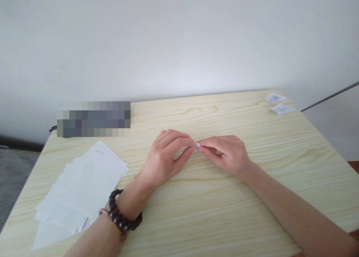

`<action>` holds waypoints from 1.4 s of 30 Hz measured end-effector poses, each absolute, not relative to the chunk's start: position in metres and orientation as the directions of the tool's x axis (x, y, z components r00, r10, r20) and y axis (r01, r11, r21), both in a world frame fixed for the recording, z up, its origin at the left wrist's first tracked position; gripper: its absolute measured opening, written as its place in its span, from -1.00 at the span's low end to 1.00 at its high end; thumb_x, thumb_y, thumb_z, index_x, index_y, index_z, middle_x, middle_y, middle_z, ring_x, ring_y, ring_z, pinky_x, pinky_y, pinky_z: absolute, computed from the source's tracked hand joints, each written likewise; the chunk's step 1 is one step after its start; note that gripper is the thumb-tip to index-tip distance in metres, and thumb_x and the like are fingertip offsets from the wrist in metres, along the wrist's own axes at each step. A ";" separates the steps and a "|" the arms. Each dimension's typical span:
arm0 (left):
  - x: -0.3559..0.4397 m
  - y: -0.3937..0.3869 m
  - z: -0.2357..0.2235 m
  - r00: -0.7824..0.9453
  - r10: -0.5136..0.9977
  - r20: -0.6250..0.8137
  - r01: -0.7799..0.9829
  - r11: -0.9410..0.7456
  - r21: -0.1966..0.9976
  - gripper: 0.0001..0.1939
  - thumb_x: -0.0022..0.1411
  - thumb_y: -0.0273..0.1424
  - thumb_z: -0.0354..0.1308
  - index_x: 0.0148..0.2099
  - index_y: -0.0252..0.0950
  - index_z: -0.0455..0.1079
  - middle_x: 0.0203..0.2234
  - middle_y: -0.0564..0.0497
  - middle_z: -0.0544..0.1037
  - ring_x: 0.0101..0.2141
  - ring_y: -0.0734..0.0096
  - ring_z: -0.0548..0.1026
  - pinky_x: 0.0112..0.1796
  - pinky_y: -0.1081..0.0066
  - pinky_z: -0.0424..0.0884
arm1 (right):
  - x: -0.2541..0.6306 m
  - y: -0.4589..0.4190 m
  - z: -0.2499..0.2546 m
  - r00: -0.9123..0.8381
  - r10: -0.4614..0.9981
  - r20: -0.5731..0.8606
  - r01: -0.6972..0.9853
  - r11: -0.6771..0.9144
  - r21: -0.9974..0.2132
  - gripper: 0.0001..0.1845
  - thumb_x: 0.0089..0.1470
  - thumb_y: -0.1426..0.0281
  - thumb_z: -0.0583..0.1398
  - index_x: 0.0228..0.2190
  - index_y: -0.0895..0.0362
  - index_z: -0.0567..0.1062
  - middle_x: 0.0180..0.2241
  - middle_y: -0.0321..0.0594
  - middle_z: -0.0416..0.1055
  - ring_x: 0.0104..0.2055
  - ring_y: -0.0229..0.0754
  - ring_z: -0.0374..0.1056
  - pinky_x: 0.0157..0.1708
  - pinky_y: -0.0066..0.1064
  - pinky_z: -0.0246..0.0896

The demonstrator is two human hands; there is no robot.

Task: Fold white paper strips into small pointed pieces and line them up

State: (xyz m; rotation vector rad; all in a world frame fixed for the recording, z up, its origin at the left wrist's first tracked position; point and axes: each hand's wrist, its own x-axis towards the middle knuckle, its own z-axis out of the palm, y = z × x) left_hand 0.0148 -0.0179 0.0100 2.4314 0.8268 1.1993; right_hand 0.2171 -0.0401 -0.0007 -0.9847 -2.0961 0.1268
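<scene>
Between my two hands, over the middle of the table, is a small piece of folded white paper [198, 144]. My left hand [171, 152] pinches its left end between thumb and fingers. From the other side, the thumb and forefinger of my right hand [228, 152] pinch its right end. Most of the paper is hidden by the fingertips, so its folds cannot be made out. Dark beads [119, 219] circle my left wrist, with a thinner brown band beside them.
Loose white sheets [81, 186] lie in an overlapping pile at the left of the wooden table [224, 219]. A blurred-out dark object [94, 118] sits at the back left. Two folded paper shapes [275, 97] lie at the far right corner. A white wall [179, 43] stands behind.
</scene>
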 end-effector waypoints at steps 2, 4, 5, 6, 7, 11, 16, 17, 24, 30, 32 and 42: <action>0.016 -0.019 0.011 0.449 0.655 0.607 0.363 -0.755 0.546 -0.90 0.20 -0.52 0.20 -0.22 -0.27 0.39 -0.38 0.04 0.57 -0.31 0.44 0.51 -0.24 0.39 0.41 | 0.218 -0.039 0.000 -0.393 0.667 0.633 0.575 0.715 -0.397 -0.89 0.15 0.47 0.21 -0.25 0.07 0.50 -0.33 -0.28 0.61 -0.39 -0.30 0.51 -0.38 -0.52 0.34; 0.016 -0.021 0.012 0.430 0.686 0.587 0.347 -0.726 0.595 -0.90 0.19 -0.52 0.22 -0.22 -0.28 0.40 -0.39 0.04 0.56 -0.34 0.46 0.51 -0.28 0.43 0.42 | 0.218 -0.039 0.001 -0.408 0.652 0.639 0.544 0.736 -0.403 -0.85 0.13 0.51 0.21 -0.23 0.07 0.49 -0.30 -0.27 0.61 -0.33 -0.29 0.52 -0.34 -0.51 0.36; 0.016 -0.022 0.013 0.431 0.693 0.578 0.326 -0.717 0.617 -0.90 0.18 -0.53 0.22 -0.23 -0.29 0.40 -0.39 0.04 0.56 -0.35 0.47 0.51 -0.30 0.45 0.42 | 0.218 -0.039 0.001 -0.412 0.646 0.643 0.532 0.743 -0.406 -0.83 0.13 0.51 0.21 -0.22 0.07 0.48 -0.29 -0.27 0.61 -0.32 -0.29 0.52 -0.34 -0.51 0.36; 0.016 -0.022 0.013 0.435 0.697 0.569 0.303 -0.709 0.637 -0.90 0.18 -0.54 0.21 -0.23 -0.29 0.41 -0.39 0.03 0.56 -0.36 0.47 0.51 -0.31 0.46 0.42 | 0.217 -0.039 0.002 -0.413 0.643 0.645 0.522 0.747 -0.411 -0.83 0.13 0.51 0.21 -0.22 0.06 0.48 -0.29 -0.27 0.60 -0.33 -0.30 0.51 -0.35 -0.51 0.36; 0.015 -0.023 0.013 0.440 0.704 0.557 0.287 -0.698 0.656 -0.90 0.18 -0.54 0.21 -0.23 -0.29 0.42 -0.39 0.03 0.56 -0.36 0.49 0.51 -0.33 0.48 0.42 | 0.217 -0.040 0.003 -0.409 0.645 0.646 0.513 0.747 -0.422 -0.83 0.13 0.51 0.20 -0.22 0.06 0.48 -0.31 -0.28 0.60 -0.36 -0.31 0.50 -0.37 -0.52 0.35; 0.014 -0.022 0.011 0.405 0.788 0.464 0.328 -0.599 0.731 -0.84 0.18 -0.44 0.23 -0.16 -0.30 0.41 -0.37 0.02 0.57 -0.38 0.48 0.50 -0.35 0.49 0.42 | 0.215 -0.043 0.004 -0.302 0.740 0.601 0.505 0.659 -0.558 -0.91 0.13 0.48 0.18 -0.29 0.08 0.46 -0.43 -0.30 0.54 -0.53 -0.35 0.40 -0.51 -0.52 0.30; 0.012 -0.017 0.002 0.254 0.905 0.342 0.406 -0.421 0.811 -0.79 0.19 -0.30 0.22 -0.17 -0.28 0.34 -0.44 0.07 0.51 -0.47 0.51 0.46 -0.43 0.48 0.40 | 0.220 -0.041 -0.004 0.002 0.865 0.502 0.461 0.444 -0.768 -0.98 0.11 0.40 0.20 -0.35 0.09 0.43 -0.57 -0.37 0.41 -0.63 -0.34 0.32 -0.62 -0.50 0.23; 0.012 -0.016 0.000 0.223 0.923 0.312 0.398 -0.379 0.836 -0.77 0.18 -0.27 0.23 -0.20 -0.28 0.32 -0.44 0.07 0.51 -0.48 0.51 0.46 -0.45 0.49 0.39 | 0.221 -0.040 -0.006 0.042 0.874 0.485 0.446 0.417 -0.792 -0.96 0.11 0.38 0.20 -0.35 0.09 0.43 -0.58 -0.38 0.40 -0.64 -0.34 0.32 -0.64 -0.50 0.23; 0.012 -0.011 0.002 0.205 0.922 0.329 0.464 -0.388 0.796 -0.81 0.16 -0.27 0.25 -0.34 -0.29 0.41 -0.48 0.07 0.52 -0.53 0.55 0.40 -0.49 0.51 0.35 | 0.221 -0.038 -0.009 0.097 0.889 0.447 0.422 0.370 -0.828 -0.89 0.13 0.31 0.19 -0.34 0.09 0.43 -0.62 -0.39 0.37 -0.66 -0.34 0.30 -0.64 -0.49 0.24; 0.007 -0.008 -0.003 0.262 0.927 0.268 0.378 -0.354 0.855 -0.87 0.16 -0.34 0.25 -0.27 -0.28 0.41 -0.44 0.06 0.54 -0.45 0.49 0.47 -0.40 0.45 0.41 | 0.221 -0.038 -0.009 0.143 0.903 0.404 0.338 0.339 -0.878 -0.88 0.14 0.29 0.19 -0.35 0.08 0.40 -0.63 -0.41 0.35 -0.67 -0.34 0.30 -0.65 -0.50 0.23; 0.007 -0.008 -0.003 0.304 0.913 0.271 0.374 -0.376 0.848 -0.89 0.19 -0.38 0.21 -0.22 -0.28 0.40 -0.42 0.05 0.53 -0.42 0.48 0.47 -0.37 0.44 0.41 | 0.222 -0.037 -0.009 0.140 0.909 0.393 0.318 0.335 -0.887 -0.88 0.14 0.29 0.20 -0.35 0.08 0.39 -0.61 -0.40 0.36 -0.66 -0.34 0.30 -0.65 -0.50 0.23; 0.008 -0.012 0.012 0.512 0.807 0.295 0.432 -0.538 0.723 -0.88 0.24 -0.35 0.14 -0.28 -0.31 0.39 -0.44 0.05 0.43 -0.47 0.51 0.35 -0.45 0.49 0.30 | 0.223 -0.040 -0.005 -0.096 0.934 0.344 0.319 0.357 -0.878 -0.90 0.14 0.34 0.19 -0.34 0.11 0.42 -0.57 -0.35 0.40 -0.61 -0.33 0.34 -0.63 -0.51 0.26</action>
